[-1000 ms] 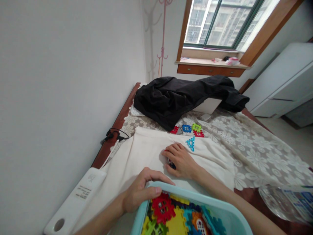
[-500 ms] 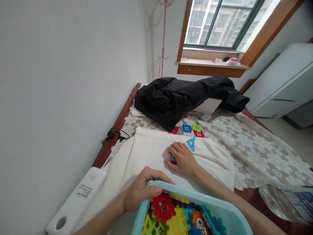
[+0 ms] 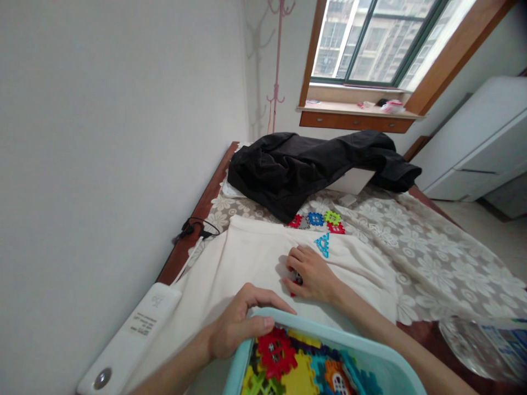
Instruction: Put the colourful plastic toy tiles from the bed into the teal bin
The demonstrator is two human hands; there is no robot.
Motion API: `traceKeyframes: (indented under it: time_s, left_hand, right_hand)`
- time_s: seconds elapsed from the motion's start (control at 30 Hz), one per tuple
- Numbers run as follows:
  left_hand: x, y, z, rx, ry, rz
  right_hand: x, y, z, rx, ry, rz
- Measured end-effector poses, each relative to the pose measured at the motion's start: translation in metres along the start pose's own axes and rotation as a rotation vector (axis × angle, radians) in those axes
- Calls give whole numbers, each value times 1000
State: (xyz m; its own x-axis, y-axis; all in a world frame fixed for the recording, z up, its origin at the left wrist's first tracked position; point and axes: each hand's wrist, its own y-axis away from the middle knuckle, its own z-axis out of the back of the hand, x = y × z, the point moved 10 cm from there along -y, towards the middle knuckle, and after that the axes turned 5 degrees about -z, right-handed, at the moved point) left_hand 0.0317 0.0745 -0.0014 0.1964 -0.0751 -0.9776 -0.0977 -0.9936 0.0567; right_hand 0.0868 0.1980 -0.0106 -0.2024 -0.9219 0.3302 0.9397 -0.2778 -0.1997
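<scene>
Two hands: left hand, right hand.
One teal basket of mixed plastic tiles, too heaped to count.
Four square tiles in a cluster.
One blue triangle tile.
One black jacket.
One cream cloth.
One white power strip.

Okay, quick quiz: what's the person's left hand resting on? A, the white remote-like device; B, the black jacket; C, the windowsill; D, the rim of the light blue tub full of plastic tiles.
D: the left hand curls its fingers over the light blue tub rim.
</scene>
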Motion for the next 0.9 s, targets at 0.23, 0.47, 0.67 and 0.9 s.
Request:
traceKeyframes:
  time_s: [0.23, 0.47, 0.67, 0.9]
  left_hand:
    - [-2, 0, 1, -18, 0, -13]
    - [3, 1, 3, -31, 20, -5]
    - [-4, -1, 1, -34, 18, -7]
    - [-4, 0, -2, -44, 14, -5]
  right_hand:
    - [-7, 1, 3, -35, 1, -31]
    - [-12, -5, 16, -7, -282, 0]
    - [-9, -2, 87, -188, -513, -34]
    - [3, -3, 68, 122, -109, 13]
